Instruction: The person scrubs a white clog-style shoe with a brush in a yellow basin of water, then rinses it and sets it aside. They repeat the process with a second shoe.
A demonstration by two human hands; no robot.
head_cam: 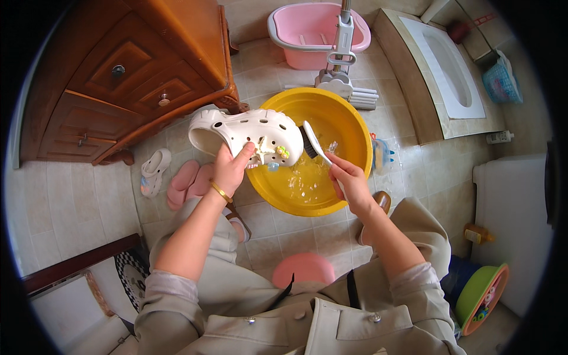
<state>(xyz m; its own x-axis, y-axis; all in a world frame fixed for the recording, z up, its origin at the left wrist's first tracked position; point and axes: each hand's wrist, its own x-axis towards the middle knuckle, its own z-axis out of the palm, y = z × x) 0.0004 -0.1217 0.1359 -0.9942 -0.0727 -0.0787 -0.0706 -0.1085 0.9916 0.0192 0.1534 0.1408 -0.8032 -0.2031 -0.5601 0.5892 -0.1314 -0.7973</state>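
My left hand (231, 171) grips a white foam clog (248, 128) with small holes and decorative charms, including a starfish shape and green-yellow pieces. In my right hand (350, 179) is the handle of a white scrub brush (314, 140). Its dark bristles face the clog's toe, at or very near the surface; whether they touch, I cannot tell. Both are held above the left and middle part of a round yellow basin (364, 177), where shallow water shows with bubbles or splashes. A second white clog (156, 171) lies on the tiled floor at the left.
Pink slippers (183, 182) lie left of the basin. Beyond it stand a squeeze mop (341, 57) and a pink tub (301, 57). A wooden cabinet (146, 75) is at upper left, a raised squat toilet (448, 75) at upper right, and a pink stool (304, 270) between my legs.
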